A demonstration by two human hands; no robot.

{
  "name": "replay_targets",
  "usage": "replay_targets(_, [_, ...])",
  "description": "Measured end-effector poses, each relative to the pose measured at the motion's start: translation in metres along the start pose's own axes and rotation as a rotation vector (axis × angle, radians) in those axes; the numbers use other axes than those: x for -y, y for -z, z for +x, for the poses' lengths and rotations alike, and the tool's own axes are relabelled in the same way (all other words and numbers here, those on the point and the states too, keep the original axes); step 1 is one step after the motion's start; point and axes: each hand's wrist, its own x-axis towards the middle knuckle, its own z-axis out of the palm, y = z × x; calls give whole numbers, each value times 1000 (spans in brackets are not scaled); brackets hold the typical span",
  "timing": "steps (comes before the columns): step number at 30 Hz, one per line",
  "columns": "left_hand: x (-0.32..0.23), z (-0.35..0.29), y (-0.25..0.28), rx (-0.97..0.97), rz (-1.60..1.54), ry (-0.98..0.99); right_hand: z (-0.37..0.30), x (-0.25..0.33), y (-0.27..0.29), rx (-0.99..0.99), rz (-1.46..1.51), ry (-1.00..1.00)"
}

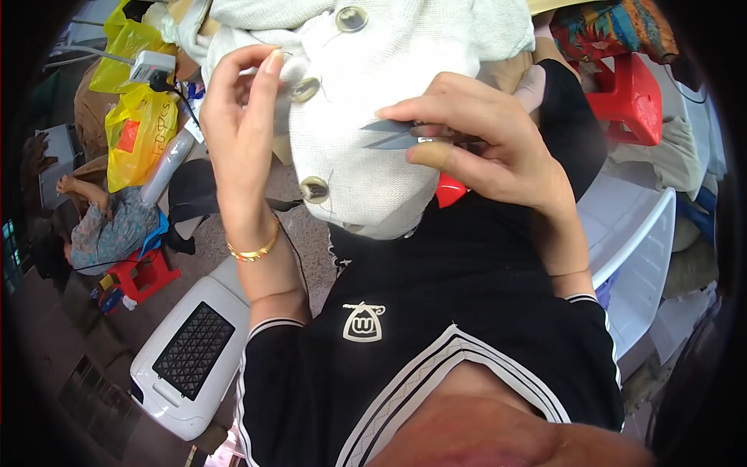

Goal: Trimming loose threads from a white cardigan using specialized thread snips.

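Observation:
A white knit garment [424,66] lies over my lap, its edge carrying a top button [352,19], a middle button [304,90] and a lower button [314,189], all round and dark-centred. Loose thread ends show by the buttons. At the garment's left edge, above the middle button, my left hand [245,117] is closed in a pinch; what lies between thumb and finger is too small to make out. My right hand [486,136] grips small grey thread snips [389,138], blades pointing left over the fabric. Something tan wraps the right thumb.
Yellow plastic bags [140,132] and a white power strip [152,67] are at the left. Beyond them another person [117,226] sits near a red stool [144,276]. A white plastic bin [634,257] and another red stool [630,101] stand at my right.

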Motion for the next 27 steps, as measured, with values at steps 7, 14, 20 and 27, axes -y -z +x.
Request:
replay_targets(7, [-15,38,-8,194,122,-62,-13,-13,4,-104,-3,-37])
replay_targets(14, [-18,43,-17,307,401,-78,1,-27,6,-196,-73,-15])
replay_targets(20, [-10,43,-19,297,416,-176,8,-25,10,-226,-85,-30])
replay_targets(27, [0,58,-19,262,91,-280,22,-36,22,-249,-171,101])
